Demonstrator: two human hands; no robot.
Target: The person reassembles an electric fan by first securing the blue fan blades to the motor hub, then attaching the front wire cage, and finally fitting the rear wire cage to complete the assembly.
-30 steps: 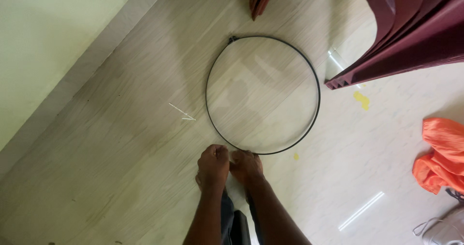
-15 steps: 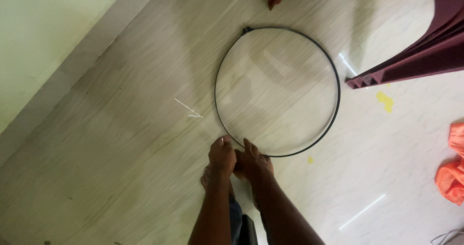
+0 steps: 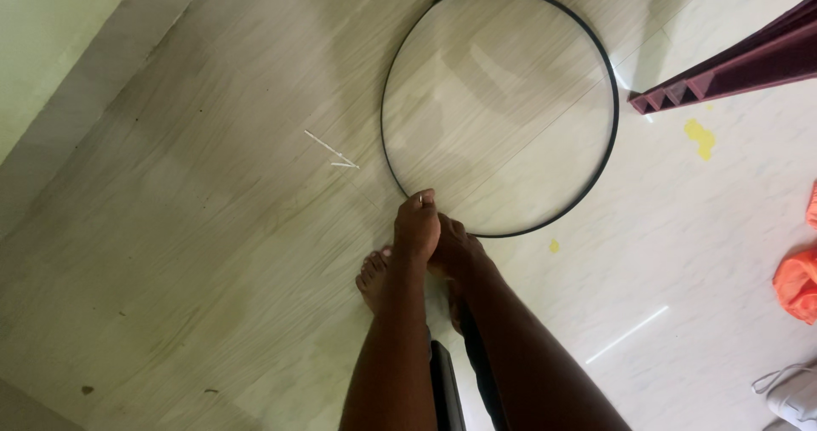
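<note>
On the floor (image 3: 213, 252) lay a black hoop (image 3: 608, 142), flat, and I had both hands at its near rim. My left hand (image 3: 417, 227) was closed on the rim; my right hand (image 3: 455, 252) pressed just beside it, its grip hidden. A bare foot (image 3: 374, 278) showed beneath them.

Pale wood-look floor (image 3: 213, 252): black hoop (image 3: 609, 142) flat on it, white sticks (image 3: 334, 152), orange cloth (image 3: 798, 285) near edge.

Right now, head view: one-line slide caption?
Left hand and right hand touch the black hoop on the floor.
</note>
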